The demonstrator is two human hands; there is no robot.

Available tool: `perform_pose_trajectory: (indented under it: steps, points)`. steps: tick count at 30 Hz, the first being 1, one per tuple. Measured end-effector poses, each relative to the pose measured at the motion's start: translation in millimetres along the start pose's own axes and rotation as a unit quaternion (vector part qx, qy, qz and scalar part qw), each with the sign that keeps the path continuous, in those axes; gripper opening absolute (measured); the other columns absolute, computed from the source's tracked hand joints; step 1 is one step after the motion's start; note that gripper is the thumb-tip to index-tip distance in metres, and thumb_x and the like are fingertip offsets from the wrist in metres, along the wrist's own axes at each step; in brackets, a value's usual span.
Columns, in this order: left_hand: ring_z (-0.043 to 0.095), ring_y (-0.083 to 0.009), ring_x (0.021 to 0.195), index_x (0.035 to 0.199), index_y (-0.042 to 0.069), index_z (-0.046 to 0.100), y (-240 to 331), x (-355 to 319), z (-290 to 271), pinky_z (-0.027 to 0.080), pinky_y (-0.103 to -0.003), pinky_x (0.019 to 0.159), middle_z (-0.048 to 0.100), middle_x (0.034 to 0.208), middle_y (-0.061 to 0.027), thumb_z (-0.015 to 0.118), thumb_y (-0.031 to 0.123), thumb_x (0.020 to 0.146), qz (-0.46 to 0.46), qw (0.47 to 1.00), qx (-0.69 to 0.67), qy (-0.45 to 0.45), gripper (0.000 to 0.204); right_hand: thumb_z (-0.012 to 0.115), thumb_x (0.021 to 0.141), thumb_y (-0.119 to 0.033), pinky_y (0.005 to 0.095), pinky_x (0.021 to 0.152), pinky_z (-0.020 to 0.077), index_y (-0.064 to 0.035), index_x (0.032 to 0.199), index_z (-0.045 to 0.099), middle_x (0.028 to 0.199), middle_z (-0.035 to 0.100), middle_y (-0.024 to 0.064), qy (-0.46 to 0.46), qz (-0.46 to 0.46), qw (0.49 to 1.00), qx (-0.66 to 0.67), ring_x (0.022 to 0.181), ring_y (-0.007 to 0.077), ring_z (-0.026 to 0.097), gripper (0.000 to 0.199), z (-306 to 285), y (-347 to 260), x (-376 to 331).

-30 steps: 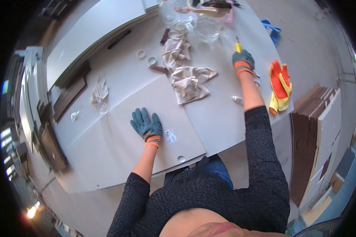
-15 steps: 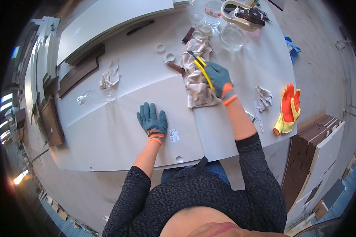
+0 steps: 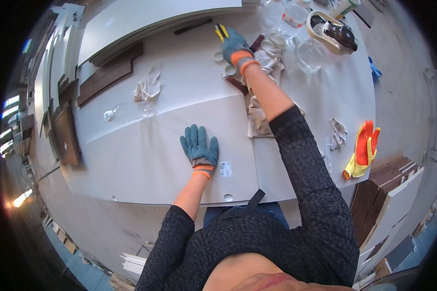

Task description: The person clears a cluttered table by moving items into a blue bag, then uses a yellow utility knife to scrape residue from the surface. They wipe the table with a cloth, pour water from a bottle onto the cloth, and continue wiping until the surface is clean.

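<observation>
At the upper centre of the frame, a person's green-gloved right hand point(image 3: 235, 46) is curled around a yellow-and-black tool point(image 3: 222, 32) above a white tabletop point(image 3: 184, 68). The tool's visible end points toward the top edge, its long axis steep with a slight lean to the left. At mid-frame, the green-gloved left hand point(image 3: 199, 148) lies open, palm down, fingers toward the top, gripping nothing, on a pale panel point(image 3: 150, 165) beside a small white label point(image 3: 226, 169)
</observation>
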State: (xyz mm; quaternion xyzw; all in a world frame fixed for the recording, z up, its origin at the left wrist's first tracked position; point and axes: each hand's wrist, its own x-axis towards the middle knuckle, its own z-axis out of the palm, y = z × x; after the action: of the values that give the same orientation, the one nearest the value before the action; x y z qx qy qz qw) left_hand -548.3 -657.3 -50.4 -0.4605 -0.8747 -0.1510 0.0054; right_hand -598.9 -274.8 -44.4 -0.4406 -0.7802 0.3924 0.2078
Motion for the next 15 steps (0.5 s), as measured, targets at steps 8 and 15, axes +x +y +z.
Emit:
perform_pose_trajectory:
  steps: [8, 15]
  points:
    - [0.039, -0.0423, 0.148, 0.141, 0.005, 0.057, -3, -5, 4, 0.020, -0.060, 0.124, 0.048, 0.155, -0.0213, 0.067, 0.029, 0.094, 0.003, 1.000, 0.009, 0.005, 0.055, 0.067, 0.088, -0.028, 0.0514, 0.091, 0.0527, -0.0088, 0.114, 0.068, 0.110, 0.069, 0.0191, 0.128, -0.193, 0.969, -0.080, 0.104, 0.0408, 0.066, 0.033, -19, 3, -35]
    - [0.039, -0.0417, 0.149, 0.142, 0.005, 0.057, -3, -4, 10, 0.021, -0.061, 0.123, 0.049, 0.155, -0.0205, 0.066, 0.034, 0.094, 0.019, 1.000, 0.021, 0.007, 0.057, 0.071, 0.085, -0.031, 0.0483, 0.114, 0.0409, -0.0138, 0.120, 0.070, 0.137, 0.064, 0.0100, 0.175, -0.146, 0.950, -0.215, 0.131, 0.0307, 0.056, 0.039, -63, 80, -124]
